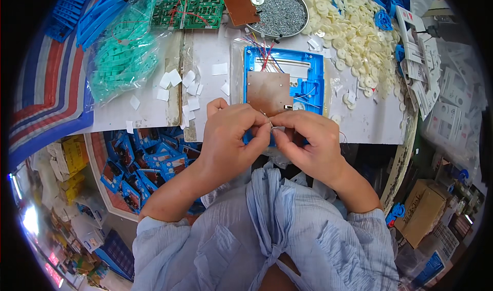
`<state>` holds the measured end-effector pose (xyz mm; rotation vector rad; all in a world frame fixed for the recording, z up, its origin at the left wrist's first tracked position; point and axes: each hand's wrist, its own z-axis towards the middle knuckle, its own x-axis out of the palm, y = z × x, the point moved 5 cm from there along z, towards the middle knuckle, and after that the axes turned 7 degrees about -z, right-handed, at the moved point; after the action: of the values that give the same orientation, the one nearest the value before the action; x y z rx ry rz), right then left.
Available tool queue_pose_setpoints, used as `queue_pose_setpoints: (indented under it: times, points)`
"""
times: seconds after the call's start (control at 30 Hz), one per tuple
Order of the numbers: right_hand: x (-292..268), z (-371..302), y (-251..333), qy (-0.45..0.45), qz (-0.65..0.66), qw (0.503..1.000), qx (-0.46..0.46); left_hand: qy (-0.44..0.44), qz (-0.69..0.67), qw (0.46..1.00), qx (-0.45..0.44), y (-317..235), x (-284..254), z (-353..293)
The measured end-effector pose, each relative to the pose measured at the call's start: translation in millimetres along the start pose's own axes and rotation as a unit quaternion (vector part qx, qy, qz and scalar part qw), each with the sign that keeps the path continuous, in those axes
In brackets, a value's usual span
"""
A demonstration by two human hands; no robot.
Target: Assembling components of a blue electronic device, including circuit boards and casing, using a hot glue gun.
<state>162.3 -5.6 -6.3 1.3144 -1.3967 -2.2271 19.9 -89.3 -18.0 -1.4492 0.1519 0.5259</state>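
A blue plastic casing (321,78) lies on the table in front of me, a brown circuit board (268,91) resting across its left part. Red, blue and dark wires (265,57) run up from the casing's far end. Over its near edge, my left hand (233,129) and my right hand (310,139) meet, thumbs and forefingers pinched together. Between the fingertips is what looks like a thin wire (271,127), mostly covered by them. A small metal part (288,107) shows at the board's near right corner.
A round tray of screws (277,11) stands at the back, with green circuit boards (190,11) to its left and cream plastic gears (354,44) heaped to its right. Bagged green parts (123,55) lie left. Blue assembled units (149,168) fill a container below the table.
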Motion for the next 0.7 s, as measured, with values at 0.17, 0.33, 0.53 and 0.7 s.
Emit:
queue_pose_setpoints:
  times: [0.17, 0.33, 0.53, 0.7]
  points:
    - [0.8, -0.4, -5.4, -0.003, 0.026, 0.999, 0.02, -0.015, 0.058, 0.997, 0.056, -5.3, 3.2, -0.2]
    - [1.0, -1.3, -11.6, 0.014, 0.081, 0.993, 0.08, -0.019, 0.061, 0.996, 0.057, -8.1, 4.3, -0.8]
    - [3.1, -2.6, -15.1, 0.01, 0.081, 0.992, 0.091, -0.017, 0.055, 0.996, 0.063, -8.3, 4.5, -0.5]
    - [2.9, -1.3, -15.5, 0.012, 0.066, 0.996, 0.052, -0.019, 0.094, 0.992, 0.083, -6.3, -3.4, 4.4]
